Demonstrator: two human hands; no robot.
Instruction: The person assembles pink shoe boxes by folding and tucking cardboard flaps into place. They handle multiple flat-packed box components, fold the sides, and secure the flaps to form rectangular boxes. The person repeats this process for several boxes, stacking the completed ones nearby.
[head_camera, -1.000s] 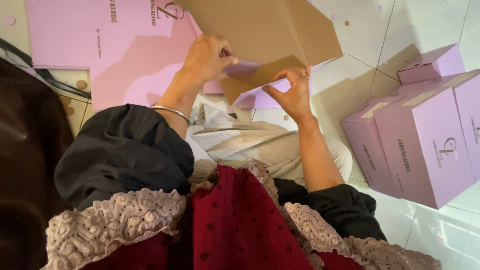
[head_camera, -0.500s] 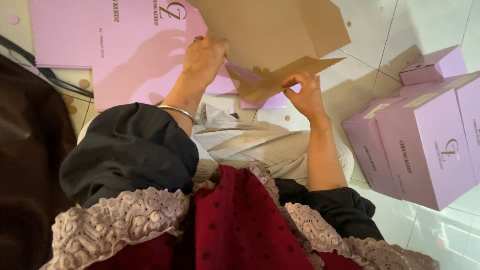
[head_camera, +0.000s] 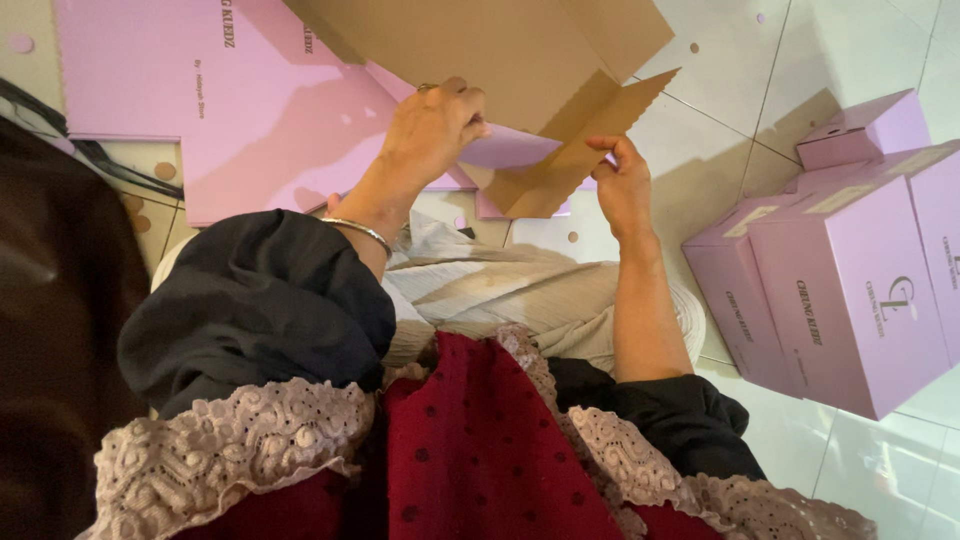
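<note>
I hold a half-folded cardboard box blank (head_camera: 520, 60) up at twelve o'clock, above my lap. It is plain brown on the side facing me and lilac on the other, with one flap bent down toward me and its corrugated edge showing as a zigzag line. My left hand (head_camera: 432, 130) is curled over the fold, fingers pressed together on the board. My right hand (head_camera: 622, 185), at one o'clock, pinches the lower flap's edge between thumb and fingertips. Flat lilac blanks (head_camera: 200, 100) lie on the tiled floor (head_camera: 760, 90) at eleven o'clock. Finished lilac boxes (head_camera: 850, 290) stand at three o'clock.
</note>
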